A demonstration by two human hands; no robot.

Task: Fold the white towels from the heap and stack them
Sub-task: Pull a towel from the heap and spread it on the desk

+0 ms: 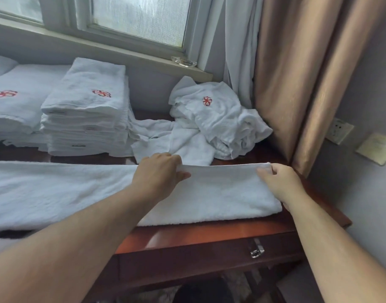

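Right hand (pixel 279 182) pinches far right corner of towel (pixel 220 197); left hand (pixel 159 169) pinches its far edge mid-length. It lies flat on table (pixel 209 235), long axis running leftward past the left grip

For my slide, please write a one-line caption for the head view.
Left hand and right hand grip a white towel by its far edge; folded stack and heap behind.

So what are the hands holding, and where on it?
Both grip the far edge of the towel on the desk: left hand partway along, right hand at its right corner.
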